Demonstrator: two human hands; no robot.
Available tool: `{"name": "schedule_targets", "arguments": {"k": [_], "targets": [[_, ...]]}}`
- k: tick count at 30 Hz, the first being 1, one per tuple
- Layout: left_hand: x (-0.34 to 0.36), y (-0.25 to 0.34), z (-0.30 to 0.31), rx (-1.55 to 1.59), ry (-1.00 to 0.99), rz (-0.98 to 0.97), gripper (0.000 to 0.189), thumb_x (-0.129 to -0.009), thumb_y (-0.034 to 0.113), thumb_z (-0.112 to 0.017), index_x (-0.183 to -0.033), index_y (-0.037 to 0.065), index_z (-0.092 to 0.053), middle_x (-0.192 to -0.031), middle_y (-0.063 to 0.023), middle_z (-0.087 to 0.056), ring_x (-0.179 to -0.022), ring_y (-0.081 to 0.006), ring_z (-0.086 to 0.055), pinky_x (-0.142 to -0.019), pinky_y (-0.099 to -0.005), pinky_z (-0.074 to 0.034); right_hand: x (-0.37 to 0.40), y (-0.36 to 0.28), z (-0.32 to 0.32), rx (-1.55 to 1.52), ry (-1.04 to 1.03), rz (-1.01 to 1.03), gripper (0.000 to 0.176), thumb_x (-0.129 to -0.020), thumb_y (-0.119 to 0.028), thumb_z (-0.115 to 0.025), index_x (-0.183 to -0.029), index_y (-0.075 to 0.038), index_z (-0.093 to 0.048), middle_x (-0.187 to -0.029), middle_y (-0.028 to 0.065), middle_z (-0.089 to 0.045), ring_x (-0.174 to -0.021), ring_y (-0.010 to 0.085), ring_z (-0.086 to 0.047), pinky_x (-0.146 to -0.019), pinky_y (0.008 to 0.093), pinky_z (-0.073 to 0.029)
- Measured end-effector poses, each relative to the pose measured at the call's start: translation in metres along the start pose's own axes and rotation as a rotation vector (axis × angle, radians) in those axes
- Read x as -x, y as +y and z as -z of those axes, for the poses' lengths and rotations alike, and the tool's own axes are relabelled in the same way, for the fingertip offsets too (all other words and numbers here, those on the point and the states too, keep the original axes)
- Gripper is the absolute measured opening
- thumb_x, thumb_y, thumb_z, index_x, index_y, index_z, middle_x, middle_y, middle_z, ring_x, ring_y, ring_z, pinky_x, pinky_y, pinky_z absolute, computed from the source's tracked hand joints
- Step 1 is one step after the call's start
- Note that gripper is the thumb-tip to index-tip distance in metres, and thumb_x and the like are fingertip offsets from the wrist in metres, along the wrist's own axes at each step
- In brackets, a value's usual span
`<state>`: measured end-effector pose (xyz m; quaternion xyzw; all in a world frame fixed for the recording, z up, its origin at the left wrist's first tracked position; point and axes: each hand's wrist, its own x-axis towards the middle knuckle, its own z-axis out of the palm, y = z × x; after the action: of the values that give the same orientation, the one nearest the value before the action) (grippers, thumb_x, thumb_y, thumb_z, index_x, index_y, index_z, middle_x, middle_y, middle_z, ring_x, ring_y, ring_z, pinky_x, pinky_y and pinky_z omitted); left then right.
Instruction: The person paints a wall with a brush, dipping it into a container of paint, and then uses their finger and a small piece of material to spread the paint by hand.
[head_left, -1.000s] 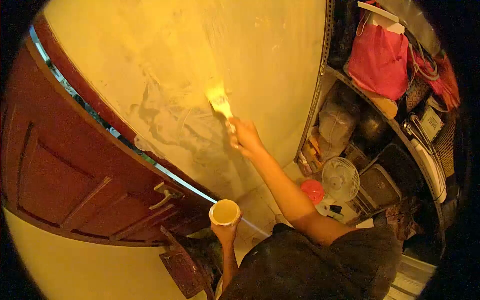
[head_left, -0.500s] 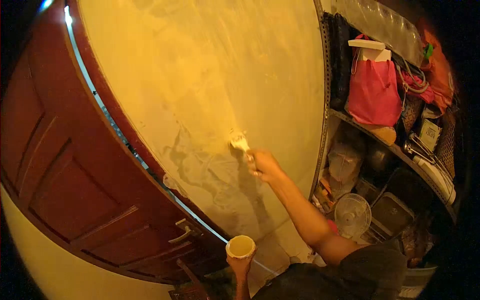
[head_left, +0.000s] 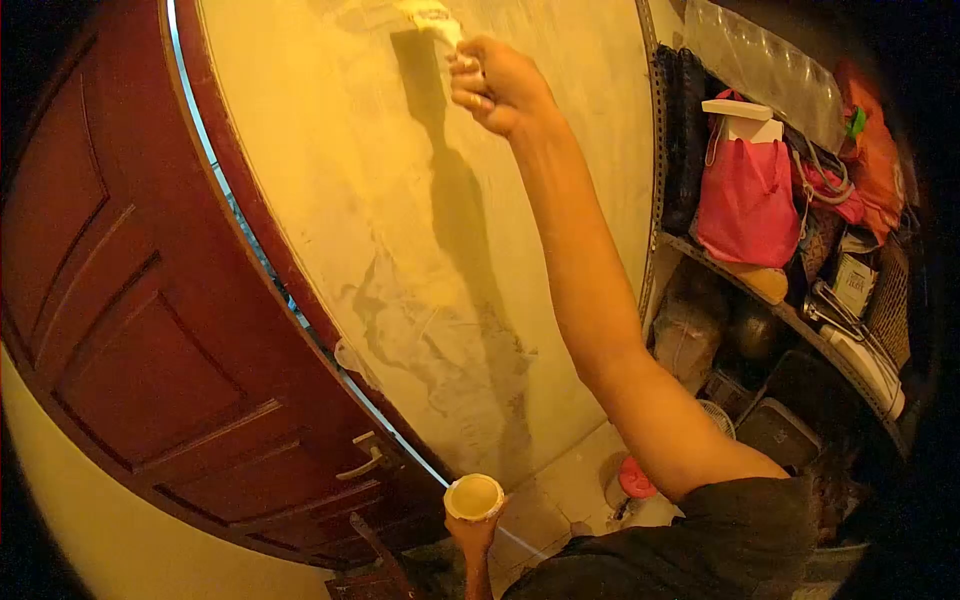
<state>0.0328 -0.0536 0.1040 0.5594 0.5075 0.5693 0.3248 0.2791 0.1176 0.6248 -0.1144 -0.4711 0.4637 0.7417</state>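
My right hand [head_left: 492, 88] is closed round the handle of a paintbrush [head_left: 430, 16], raised high against the yellowish wall [head_left: 300, 90]. White smears show on its fingers. The bristle end lies near the top edge of the view, and the arm's shadow falls down the wall below it. Low in the view, my left hand [head_left: 470, 537] grips a small round tub [head_left: 450, 498] with its opening facing up. Pale paint is inside the tub and crusted about its rim. Patchy grey, uneven marks cover the lower wall.
A dark red panelled door [head_left: 150, 360] with a metal handle [head_left: 362, 458] stands at the left. On the right, a metal shelf [head_left: 760, 285] holds a pink bag [head_left: 745, 200] and other goods. A red round object [head_left: 636, 478] sits on the tiled floor [head_left: 540, 510].
My right hand has swept the paintbrush up the wall and slightly left, the arm now stretched higher. My left hand with the tub stays almost in place.
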Motion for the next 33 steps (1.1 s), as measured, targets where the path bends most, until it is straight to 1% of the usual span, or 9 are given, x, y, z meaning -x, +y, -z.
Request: {"name": "schedule_targets", "arguments": {"k": [3, 6, 10, 12, 15, 22, 24, 28, 33], "targets": [[-0.001, 0.003, 0.000, 0.025, 0.001, 0.022, 0.070, -0.056, 0.015, -0.093, -0.114, -0.001, -0.056, -0.102, -0.0103, -0.067, -0.090, -0.0211, -0.064, -0.083, -0.0340, -0.052, -0.013, 0.006, 0.003, -0.028, 0.005, -0.037, 0.010, -0.090, -0.010, -0.050, -0.083, -0.004, -0.048, -0.062, 0.0003, -0.041, -0.041, 0.0073, -0.030, -0.034, 0.0226, -0.022], [-0.001, 0.007, -0.001, 0.045, 0.000, 0.034, 0.072, -0.056, 0.015, -0.093, -0.115, -0.001, -0.055, -0.104, -0.0107, -0.066, -0.092, -0.0212, -0.064, -0.084, -0.0343, -0.052, -0.006, 0.070, 0.048, -0.001, 0.144, -0.093, 0.013, -0.091, -0.013, -0.051, -0.080, -0.007, -0.052, -0.062, -0.0001, -0.045, -0.040, 0.0081, -0.035, -0.033, 0.0242, -0.026], [-0.006, -0.009, -0.001, 0.044, -0.006, 0.005, 0.075, -0.055, 0.018, -0.094, -0.115, -0.001, -0.055, -0.105, -0.0114, -0.066, -0.093, -0.0211, -0.064, -0.085, -0.0349, -0.051, 0.085, 0.145, 0.105, -0.006, 0.268, -0.221, 0.012, -0.094, -0.021, -0.052, -0.088, -0.011, -0.052, -0.060, -0.0013, -0.046, -0.040, 0.0075, -0.037, -0.032, 0.0240, -0.029], [-0.006, -0.018, 0.000, 0.019, -0.010, -0.023, 0.075, -0.054, 0.020, -0.095, -0.114, -0.001, -0.056, -0.103, -0.0116, -0.066, -0.092, -0.0209, -0.064, -0.084, -0.0349, -0.051, 0.133, 0.169, 0.122, 0.024, 0.397, -0.341, 0.017, -0.094, -0.022, -0.051, -0.088, -0.006, -0.056, -0.060, -0.0014, -0.043, -0.039, 0.0070, -0.030, -0.034, 0.0245, -0.024], [-0.002, -0.019, 0.003, 0.052, -0.041, 0.019, 0.076, -0.055, 0.013, -0.093, -0.118, -0.001, -0.053, -0.108, -0.0115, -0.065, -0.098, -0.0219, -0.063, -0.089, -0.0358, -0.050, 0.196, 0.210, 0.163, 0.056, 0.472, -0.482, 0.015, -0.093, -0.020, -0.052, -0.087, -0.007, -0.056, -0.062, -0.0009, -0.045, -0.040, 0.0074, -0.030, -0.034, 0.0252, -0.024], [0.003, -0.022, 0.004, 0.119, -0.080, 0.036, 0.075, -0.056, 0.012, -0.093, -0.118, -0.002, -0.052, -0.109, -0.0124, -0.064, -0.096, -0.0226, -0.063, -0.087, -0.0376, -0.051, 0.278, 0.234, 0.212, 0.029, 0.540, -0.752, 0.014, -0.093, -0.017, -0.050, -0.084, -0.006, -0.053, -0.063, 0.0001, -0.045, -0.042, 0.0074, -0.031, -0.035, 0.0247, -0.025], [0.008, -0.012, 0.005, 0.085, -0.053, 0.003, 0.073, -0.058, 0.011, -0.092, -0.117, -0.003, -0.052, -0.108, -0.0126, -0.064, -0.096, -0.0229, -0.064, -0.087, -0.0376, -0.051, 0.280, 0.229, 0.204, 0.059, 0.684, -0.773, 0.014, -0.094, -0.015, -0.049, -0.083, -0.006, -0.050, -0.063, 0.0001, -0.043, -0.041, 0.0087, -0.030, -0.033, 0.0248, -0.022], [0.013, -0.025, 0.010, 0.051, -0.110, 0.041, 0.073, -0.059, 0.010, -0.091, -0.119, -0.003, -0.051, -0.110, -0.0122, -0.063, -0.098, -0.0223, -0.063, -0.088, -0.0360, -0.050, 0.239, 0.222, 0.185, 0.234, 0.651, -0.693, 0.015, -0.094, -0.016, -0.047, -0.082, -0.009, -0.050, -0.062, -0.0007, -0.042, -0.041, 0.0091, -0.032, -0.033, 0.0265, -0.022], [0.018, -0.016, 0.012, 0.047, -0.083, -0.042, 0.074, -0.060, 0.008, -0.090, -0.121, -0.002, -0.050, -0.109, -0.0108, -0.063, -0.098, -0.0221, -0.062, -0.089, -0.0360, -0.049, 0.152, 0.176, 0.144, 0.170, 0.349, -0.511, 0.016, -0.094, -0.015, -0.044, -0.079, -0.012, -0.046, -0.057, -0.0030, -0.037, -0.041, 0.0082, -0.031, -0.034, 0.0255, -0.022]]}}
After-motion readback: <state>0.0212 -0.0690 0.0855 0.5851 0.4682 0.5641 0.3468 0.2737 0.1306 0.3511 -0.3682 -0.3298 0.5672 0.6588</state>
